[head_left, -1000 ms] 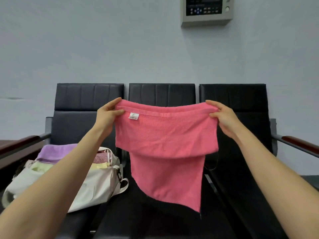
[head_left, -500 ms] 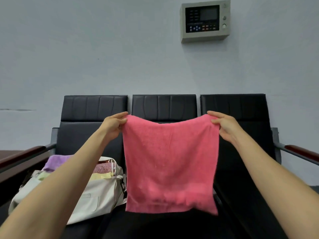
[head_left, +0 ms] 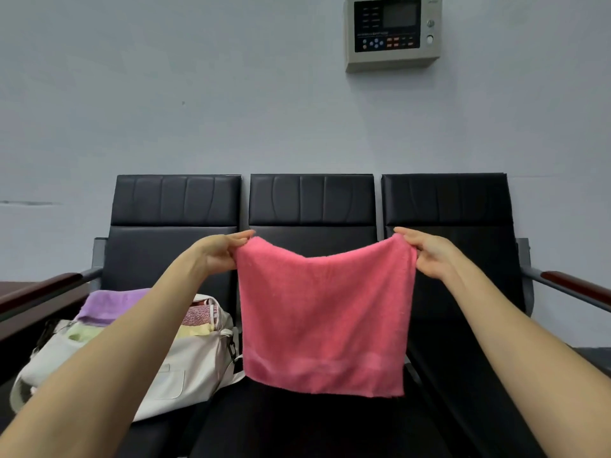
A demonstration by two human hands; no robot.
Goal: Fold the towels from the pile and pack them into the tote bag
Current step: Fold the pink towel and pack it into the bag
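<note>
**Pink towel held up at both top corners**

The left hand (head_left: pixel 221 256) pinches the upper left corner of the pink towel (head_left: pixel 325 315); the right hand (head_left: pixel 431 259) pinches the upper right corner. The towel hangs in the air before the middle seat (head_left: pixel 312 206), top edge sagging. The tote bag (head_left: pixel 172 368), holding folded towels (head_left: pixel 109 305), rests on the left seat.

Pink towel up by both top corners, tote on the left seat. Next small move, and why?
Probably bring the left hand across to the right hand, folding the pink towel in half side to side. Each hand pinches a top corner, and the towel hangs flat, seemingly too wide for the tote bag, which already holds folded towels.
</note>
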